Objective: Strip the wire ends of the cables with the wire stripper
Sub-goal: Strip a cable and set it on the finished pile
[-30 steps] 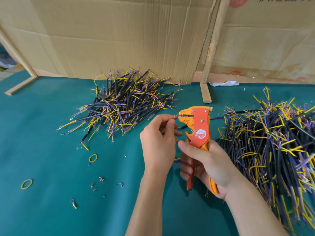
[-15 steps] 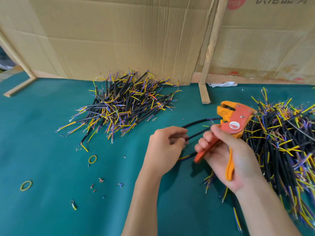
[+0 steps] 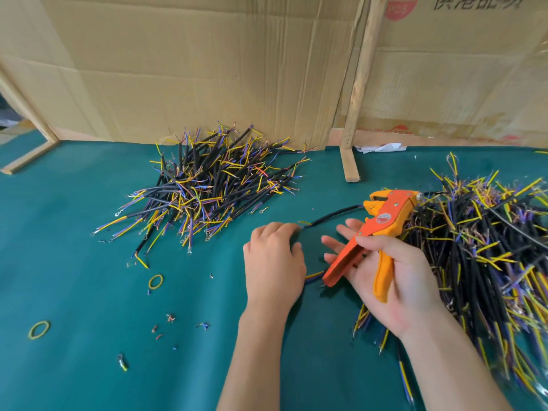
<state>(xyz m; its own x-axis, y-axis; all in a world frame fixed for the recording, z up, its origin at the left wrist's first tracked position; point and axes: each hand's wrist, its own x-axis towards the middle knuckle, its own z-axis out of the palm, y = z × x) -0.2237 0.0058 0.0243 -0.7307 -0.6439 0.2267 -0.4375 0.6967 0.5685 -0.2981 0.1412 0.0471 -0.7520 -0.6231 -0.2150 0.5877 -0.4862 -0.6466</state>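
Orange wire stripper [image 3: 385, 216] swung off the black cable [image 3: 335, 216], right hand [image 3: 394, 280] loosening, left hand [image 3: 274, 259] still gripping: next end due.

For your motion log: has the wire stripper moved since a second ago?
Yes. The wire stripper has gone rightward, from beside the wooden post's foot towards the right-hand cable pile.

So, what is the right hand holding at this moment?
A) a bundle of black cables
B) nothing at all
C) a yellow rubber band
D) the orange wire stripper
D: the right hand holds the orange wire stripper by its handles, with the tool's head pointing up and away toward the cable pile on the right.
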